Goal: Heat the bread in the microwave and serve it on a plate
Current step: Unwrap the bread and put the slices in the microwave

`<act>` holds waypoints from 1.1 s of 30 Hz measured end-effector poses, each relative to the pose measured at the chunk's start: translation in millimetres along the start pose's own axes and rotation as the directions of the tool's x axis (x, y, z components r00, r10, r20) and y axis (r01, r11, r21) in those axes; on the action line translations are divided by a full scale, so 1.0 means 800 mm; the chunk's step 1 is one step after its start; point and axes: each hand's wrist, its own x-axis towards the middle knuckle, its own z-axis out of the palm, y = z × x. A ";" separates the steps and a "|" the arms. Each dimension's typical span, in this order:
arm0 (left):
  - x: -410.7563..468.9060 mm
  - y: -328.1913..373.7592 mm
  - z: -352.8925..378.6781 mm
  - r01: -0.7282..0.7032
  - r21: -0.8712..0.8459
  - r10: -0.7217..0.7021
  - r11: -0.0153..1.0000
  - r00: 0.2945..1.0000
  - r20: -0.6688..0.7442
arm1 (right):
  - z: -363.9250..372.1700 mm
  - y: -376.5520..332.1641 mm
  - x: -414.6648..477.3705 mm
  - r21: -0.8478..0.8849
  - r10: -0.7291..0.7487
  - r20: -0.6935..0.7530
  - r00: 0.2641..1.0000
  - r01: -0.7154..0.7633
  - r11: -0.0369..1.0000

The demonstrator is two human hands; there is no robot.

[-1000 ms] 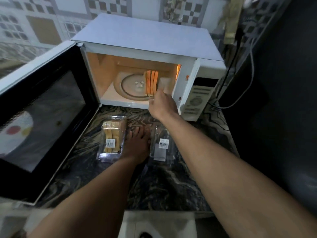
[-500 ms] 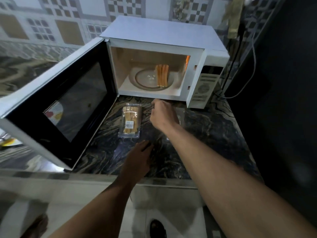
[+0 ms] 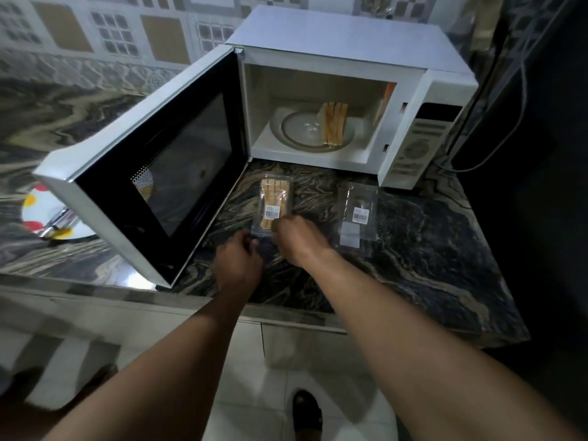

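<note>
Microwave (image 3: pixel 343 43) sits at the back of the table (image 3: pixel 413 249), door (image 3: pixel 159 173) swung wide open to the left. One stack of bread slices (image 3: pixel 334 124) stands on edge on the glass turntable (image 3: pixel 299 130) inside, right of its centre.

Both hands are at the second bread pack (image 3: pixel 274 205), which lies flat on the table just in front of the oven opening. Left hand (image 3: pixel 238 265) is at the pack's near-left corner, right hand (image 3: pixel 297 237) at its near edge. Grip: fingers of both are curled in at the plastic and look pinched on it, but the fingertips are hidden behind the knuckles, so can't confirm a firm hold.

An empty, flattened clear wrapper (image 3: pixel 356 218) lies to the right, well apart from the hands. A dotted plate (image 3: pixel 47 218) is at the left side of the table, partly hidden behind the door.

Step, my read: loading, not heating yet. They're opening the second pack to add more slices.

Next needs: peel the wrapper open, lift the slices out together, set them on the turntable beside the first stack, then shut the door. Door blocks reach to the plate until closed.
</note>
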 end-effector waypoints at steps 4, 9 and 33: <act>0.005 0.011 -0.003 0.094 -0.032 -0.093 0.995 0.995 0.022 | 0.010 0.002 0.007 0.025 0.051 0.012 0.999 -0.052 0.998; 0.010 0.016 -0.005 0.255 -0.175 -0.252 0.951 0.967 0.042 | 0.010 0.003 0.015 0.029 0.064 0.023 0.998 -0.064 0.998; 0.028 0.045 -0.014 0.465 -0.165 -0.454 0.870 0.885 0.103 | -0.018 0.013 0.014 0.065 -0.084 -0.188 0.979 0.097 0.993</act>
